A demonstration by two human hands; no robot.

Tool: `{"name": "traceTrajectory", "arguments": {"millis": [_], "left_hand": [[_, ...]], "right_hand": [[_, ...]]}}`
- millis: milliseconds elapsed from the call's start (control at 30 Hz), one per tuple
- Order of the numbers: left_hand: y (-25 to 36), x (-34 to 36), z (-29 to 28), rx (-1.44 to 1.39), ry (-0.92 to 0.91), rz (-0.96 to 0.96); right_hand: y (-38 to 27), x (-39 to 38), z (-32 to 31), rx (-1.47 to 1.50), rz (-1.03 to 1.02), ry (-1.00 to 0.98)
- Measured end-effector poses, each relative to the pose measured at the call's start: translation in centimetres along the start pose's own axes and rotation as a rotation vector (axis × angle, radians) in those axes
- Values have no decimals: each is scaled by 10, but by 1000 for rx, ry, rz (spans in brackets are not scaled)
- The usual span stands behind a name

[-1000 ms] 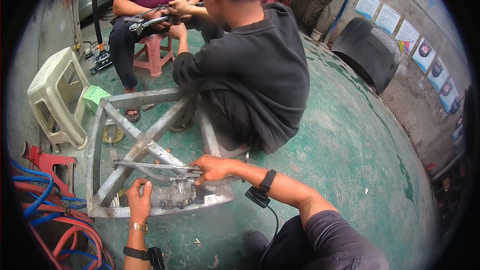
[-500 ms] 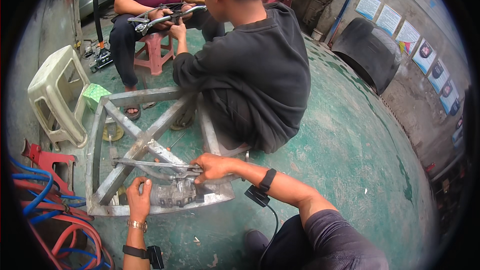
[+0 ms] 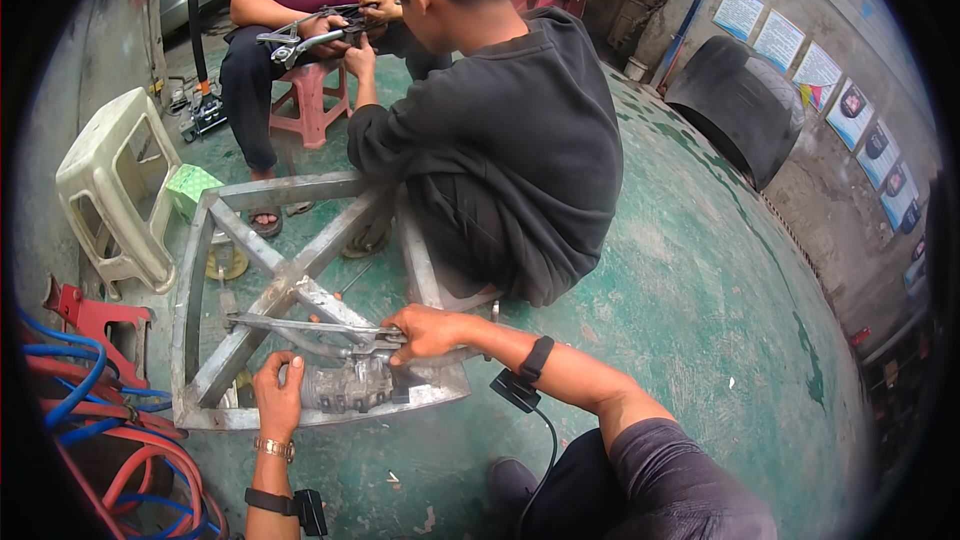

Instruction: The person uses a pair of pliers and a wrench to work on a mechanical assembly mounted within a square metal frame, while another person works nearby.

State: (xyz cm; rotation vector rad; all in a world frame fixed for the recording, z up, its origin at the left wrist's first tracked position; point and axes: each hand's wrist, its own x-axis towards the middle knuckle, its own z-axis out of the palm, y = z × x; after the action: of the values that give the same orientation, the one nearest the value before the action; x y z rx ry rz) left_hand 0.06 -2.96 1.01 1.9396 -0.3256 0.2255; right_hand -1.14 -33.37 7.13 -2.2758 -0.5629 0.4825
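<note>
My left hand (image 3: 277,385) has its fingers curled beside the left end of a grey metal housing (image 3: 348,390); what they hold, if anything, is hidden. My right hand (image 3: 420,333) grips the right end of a long metal linkage (image 3: 300,326) lying over that housing. Both rest within a welded, cross-braced metal frame (image 3: 240,375) on the floor.
A person in dark clothes (image 3: 510,150) squats beyond the frame, handling a metal assembly (image 3: 305,40) with a person seated on a pink stool (image 3: 310,125). Left are a cream stool (image 3: 110,180), red metal stand (image 3: 120,345) and coiled hoses (image 3: 130,460). A black panel (image 3: 735,105) leans right.
The two other people's hands and the assembly they hold have shifted slightly, one hand rising and then lowering onto it. My hands have stayed almost still.
</note>
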Motion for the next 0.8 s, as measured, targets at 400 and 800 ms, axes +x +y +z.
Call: {"name": "traceTrajectory", "arguments": {"millis": [400, 800], "left_hand": [[-2, 1, -1, -37, -47, -13], [-2, 2, -1, -15, -42, 7]], "right_hand": [[-1, 0, -1, -14, -3, -6], [-1, 0, -1, -11, 5, -8]]}}
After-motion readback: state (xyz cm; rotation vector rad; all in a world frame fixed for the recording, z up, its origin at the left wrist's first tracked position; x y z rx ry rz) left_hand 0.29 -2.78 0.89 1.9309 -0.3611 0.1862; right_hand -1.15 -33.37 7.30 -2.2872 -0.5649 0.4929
